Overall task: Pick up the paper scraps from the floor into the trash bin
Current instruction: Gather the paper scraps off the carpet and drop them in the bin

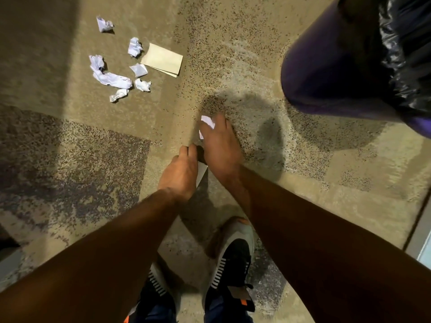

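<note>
Down over the mottled beige carpet (pixel 245 73), the right hand (pixel 220 145) is closed around a crumpled white paper scrap (pixel 208 121), and the left hand (pixel 178 174) pinches a flat pale sheet (pixel 202 172). More crumpled white scraps (pixel 112 79) and a flat tan paper (pixel 162 59) lie well apart, upper left; the purple trash bin with black liner (pixel 331 66) stands upper right.
</note>
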